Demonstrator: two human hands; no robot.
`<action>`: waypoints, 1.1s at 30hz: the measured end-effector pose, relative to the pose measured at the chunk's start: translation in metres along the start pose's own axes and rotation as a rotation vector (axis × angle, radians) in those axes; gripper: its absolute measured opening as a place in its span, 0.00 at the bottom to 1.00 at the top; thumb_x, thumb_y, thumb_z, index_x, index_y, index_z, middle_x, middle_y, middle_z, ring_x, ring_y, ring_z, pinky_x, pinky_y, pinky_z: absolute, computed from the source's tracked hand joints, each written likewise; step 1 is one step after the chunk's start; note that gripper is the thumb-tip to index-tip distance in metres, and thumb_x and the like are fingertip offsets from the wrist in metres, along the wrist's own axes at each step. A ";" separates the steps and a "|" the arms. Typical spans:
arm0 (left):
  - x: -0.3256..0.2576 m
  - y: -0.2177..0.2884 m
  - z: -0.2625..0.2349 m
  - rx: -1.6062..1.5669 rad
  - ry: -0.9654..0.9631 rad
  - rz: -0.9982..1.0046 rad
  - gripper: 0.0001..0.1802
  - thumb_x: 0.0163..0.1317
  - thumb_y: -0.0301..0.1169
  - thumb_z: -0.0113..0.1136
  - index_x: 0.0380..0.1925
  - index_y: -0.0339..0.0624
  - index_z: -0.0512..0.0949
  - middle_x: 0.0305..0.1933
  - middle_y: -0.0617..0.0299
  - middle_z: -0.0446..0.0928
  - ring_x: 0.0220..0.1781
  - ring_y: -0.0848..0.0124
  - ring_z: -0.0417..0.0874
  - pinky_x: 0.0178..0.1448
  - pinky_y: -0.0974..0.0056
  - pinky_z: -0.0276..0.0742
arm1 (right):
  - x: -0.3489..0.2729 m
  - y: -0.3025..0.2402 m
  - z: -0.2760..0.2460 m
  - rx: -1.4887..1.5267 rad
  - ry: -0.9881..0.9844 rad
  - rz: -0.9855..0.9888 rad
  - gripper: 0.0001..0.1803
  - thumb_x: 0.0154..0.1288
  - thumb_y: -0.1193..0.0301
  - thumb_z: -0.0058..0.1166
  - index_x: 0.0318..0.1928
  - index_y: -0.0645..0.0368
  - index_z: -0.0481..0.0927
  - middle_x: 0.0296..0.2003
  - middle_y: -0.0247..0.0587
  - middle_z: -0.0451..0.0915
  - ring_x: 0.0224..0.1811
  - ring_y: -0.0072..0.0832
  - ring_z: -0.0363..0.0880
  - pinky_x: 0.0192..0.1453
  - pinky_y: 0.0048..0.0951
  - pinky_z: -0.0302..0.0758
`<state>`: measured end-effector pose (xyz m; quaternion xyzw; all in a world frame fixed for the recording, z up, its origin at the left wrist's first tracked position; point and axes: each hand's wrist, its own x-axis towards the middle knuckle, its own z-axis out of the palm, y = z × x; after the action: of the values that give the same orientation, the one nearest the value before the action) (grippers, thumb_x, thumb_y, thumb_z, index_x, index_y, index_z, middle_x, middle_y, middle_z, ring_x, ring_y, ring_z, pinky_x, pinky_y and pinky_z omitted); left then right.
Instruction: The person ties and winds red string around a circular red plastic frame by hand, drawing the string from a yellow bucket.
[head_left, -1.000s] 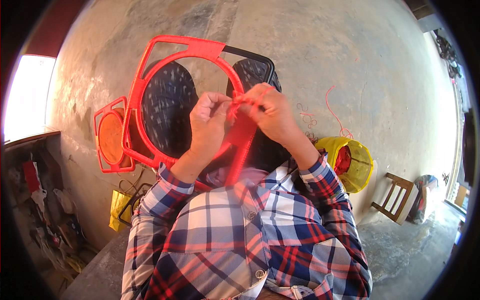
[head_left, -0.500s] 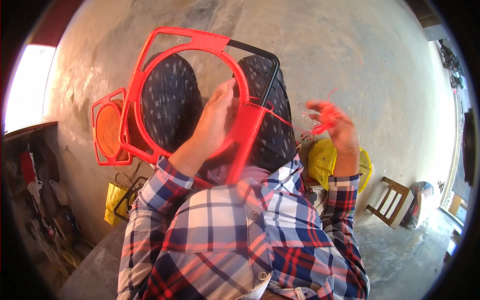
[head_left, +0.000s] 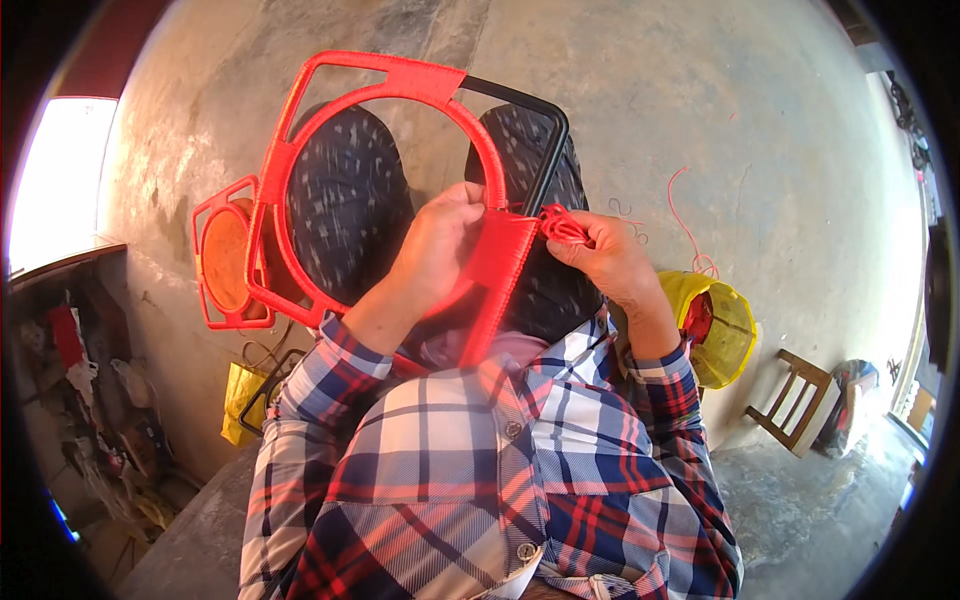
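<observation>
Red-wrapped frame (head_left: 400,90) | left hand (head_left: 440,245) grips it | right hand (head_left: 600,255) pinches cord (head_left: 562,225)

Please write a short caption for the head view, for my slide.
Left hand steadies a red-wrapped frame on the lap while right hand holds a bundle of red cord.

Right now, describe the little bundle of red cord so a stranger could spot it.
Find the big red-wrapped frame across the person's lap. At its right bar, the right hand pinches the cord bundle. Unlike the tight wrapping, it is a loose coil.
</observation>
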<state>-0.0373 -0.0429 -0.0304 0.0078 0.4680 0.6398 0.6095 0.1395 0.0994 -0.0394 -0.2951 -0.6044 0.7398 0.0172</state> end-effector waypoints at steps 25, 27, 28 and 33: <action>0.013 -0.004 -0.009 0.023 -0.059 0.046 0.12 0.56 0.25 0.46 0.40 0.37 0.72 0.37 0.57 0.77 0.38 0.69 0.81 0.48 0.63 0.79 | -0.027 0.033 -0.015 0.262 0.118 0.041 0.09 0.65 0.68 0.58 0.42 0.58 0.81 0.31 0.18 0.73 0.32 0.10 0.68 0.37 0.15 0.66; 0.013 -0.005 -0.008 0.004 -0.074 -0.009 0.13 0.52 0.25 0.46 0.39 0.38 0.72 0.37 0.57 0.77 0.39 0.68 0.81 0.49 0.61 0.79 | -0.027 0.060 -0.017 0.213 0.115 -0.015 0.10 0.66 0.69 0.58 0.43 0.60 0.80 0.36 0.20 0.76 0.39 0.12 0.70 0.46 0.17 0.68; 0.013 -0.003 -0.004 0.002 -0.080 -0.011 0.13 0.52 0.25 0.46 0.39 0.38 0.72 0.37 0.57 0.77 0.39 0.68 0.81 0.49 0.61 0.79 | -0.026 0.066 -0.018 0.210 0.120 -0.015 0.10 0.66 0.69 0.58 0.43 0.60 0.80 0.36 0.20 0.76 0.39 0.12 0.70 0.46 0.17 0.68; 0.009 -0.005 -0.005 -0.139 -0.085 -0.052 0.13 0.53 0.25 0.48 0.40 0.39 0.72 0.40 0.57 0.77 0.41 0.66 0.81 0.50 0.59 0.79 | -0.018 0.070 -0.031 0.467 0.194 0.200 0.09 0.66 0.68 0.56 0.43 0.58 0.79 0.30 0.22 0.76 0.33 0.13 0.71 0.37 0.19 0.69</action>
<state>-0.0389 -0.0394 -0.0414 -0.0195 0.3961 0.6539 0.6443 0.1914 0.1013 -0.0984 -0.4110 -0.3808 0.8254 0.0693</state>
